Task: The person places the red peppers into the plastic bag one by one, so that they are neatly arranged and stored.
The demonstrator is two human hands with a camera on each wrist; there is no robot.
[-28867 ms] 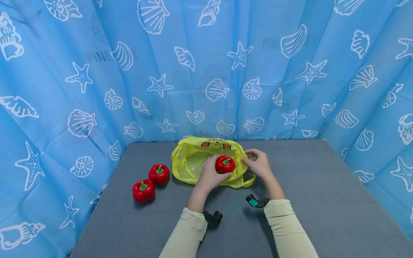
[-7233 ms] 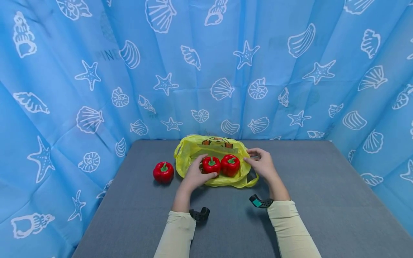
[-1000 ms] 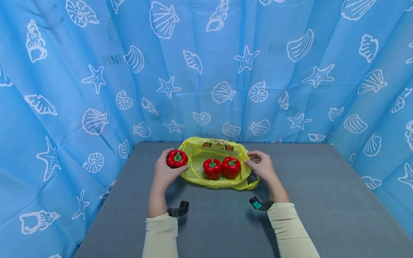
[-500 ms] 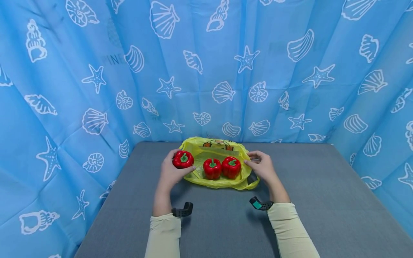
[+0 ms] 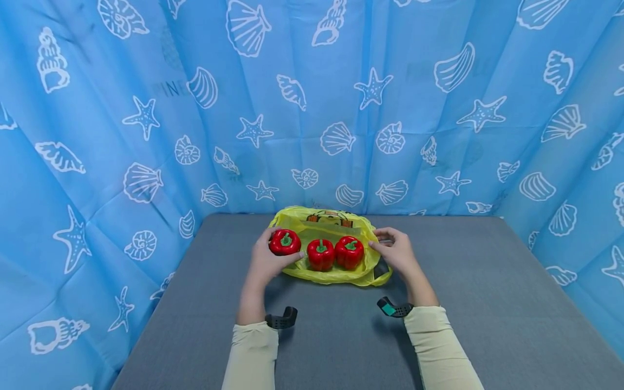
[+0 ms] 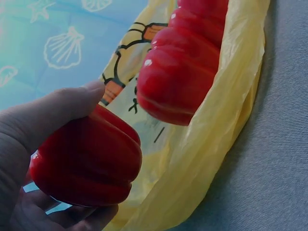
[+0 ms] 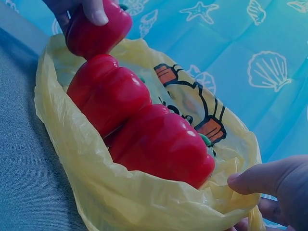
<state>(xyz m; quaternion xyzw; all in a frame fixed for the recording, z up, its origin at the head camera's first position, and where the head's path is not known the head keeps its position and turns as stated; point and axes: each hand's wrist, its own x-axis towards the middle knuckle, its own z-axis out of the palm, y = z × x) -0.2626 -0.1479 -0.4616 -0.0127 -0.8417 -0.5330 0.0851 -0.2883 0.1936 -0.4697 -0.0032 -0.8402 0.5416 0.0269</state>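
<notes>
My left hand grips a red bell pepper with a green stem, thumb on one side and fingers on the other. It holds the pepper at the left end of a yellow plastic bag, whose mouth is spread wide. Inside the bag two more red bell peppers, a middle one and a right one, sit side by side. My right hand pinches the bag's right rim, thumb inside and fingers outside. Those outer fingers are partly hidden by the bag in the right wrist view.
The bag stands near the back of a grey cloth-covered table. Close behind hangs a blue curtain printed with white shells and starfish. Each wrist wears a black bracket, one on the left and one on the right.
Two peppers once lay on the table to the left; one is now in the bag, the last in my left hand. That hand has shifted right, over the bag's left end. My right hand stays.
</notes>
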